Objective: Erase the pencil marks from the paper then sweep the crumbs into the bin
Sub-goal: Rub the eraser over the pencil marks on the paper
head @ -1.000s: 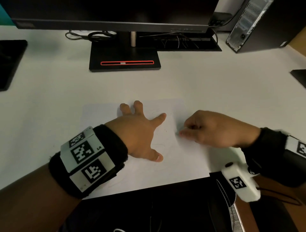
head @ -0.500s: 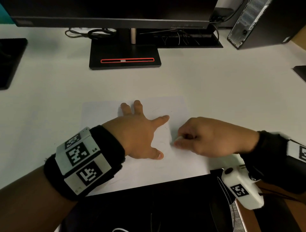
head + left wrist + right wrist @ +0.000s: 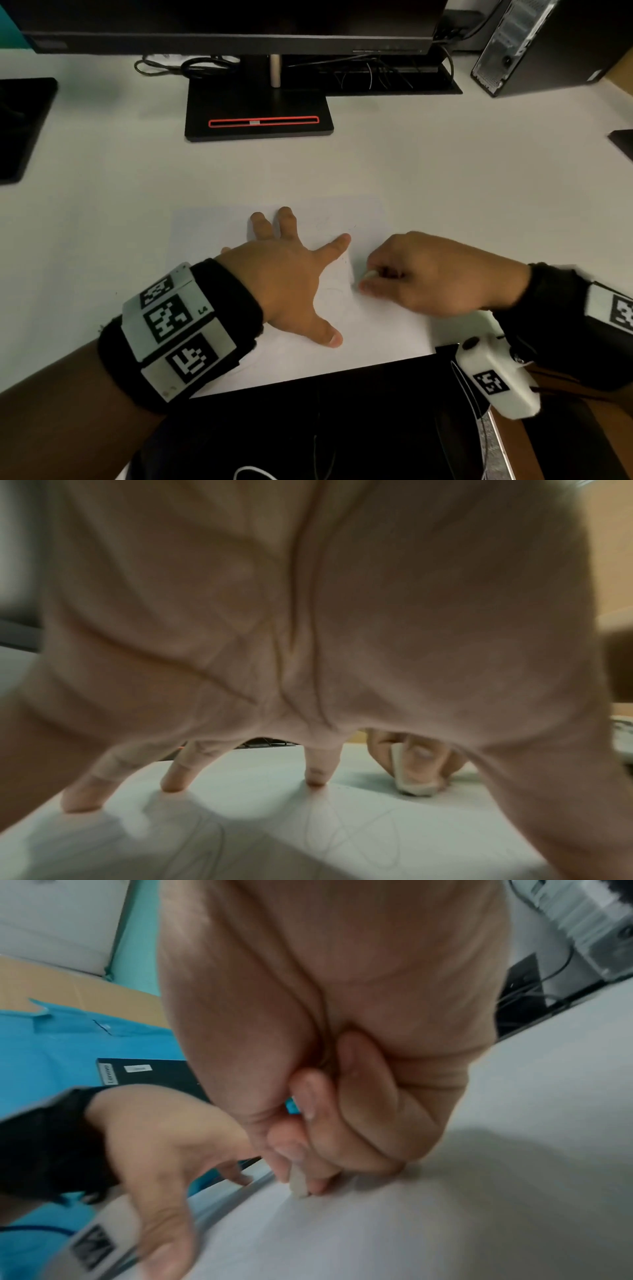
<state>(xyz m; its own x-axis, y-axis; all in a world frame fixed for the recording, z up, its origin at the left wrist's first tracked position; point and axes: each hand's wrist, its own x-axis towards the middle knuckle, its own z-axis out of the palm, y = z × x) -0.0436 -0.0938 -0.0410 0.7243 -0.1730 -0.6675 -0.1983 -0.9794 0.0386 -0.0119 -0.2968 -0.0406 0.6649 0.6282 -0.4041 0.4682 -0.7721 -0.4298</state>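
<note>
A white sheet of paper (image 3: 212,233) lies on the desk near the front edge, with faint pencil loops (image 3: 334,291) on it, also showing as pencil loops (image 3: 359,829) under the left palm. My left hand (image 3: 291,274) lies spread on the sheet, fingertips (image 3: 174,783) pressing it down. My right hand (image 3: 428,274) pinches a small white eraser (image 3: 370,274) between thumb and fingers, its tip on the paper just right of the left forefinger. The eraser (image 3: 416,784) touches the sheet; the eraser (image 3: 298,1183) also shows below the right fingers. No bin is in view.
A monitor stand (image 3: 258,109) sits at the back middle with cables behind it. A computer tower (image 3: 534,44) stands at the back right, a dark pad (image 3: 20,126) at the left edge. The desk's front edge runs just below the paper.
My right hand has slid left and slightly nearer with the eraser, closing on the left forefinger. The left hand has stayed spread on the paper.
</note>
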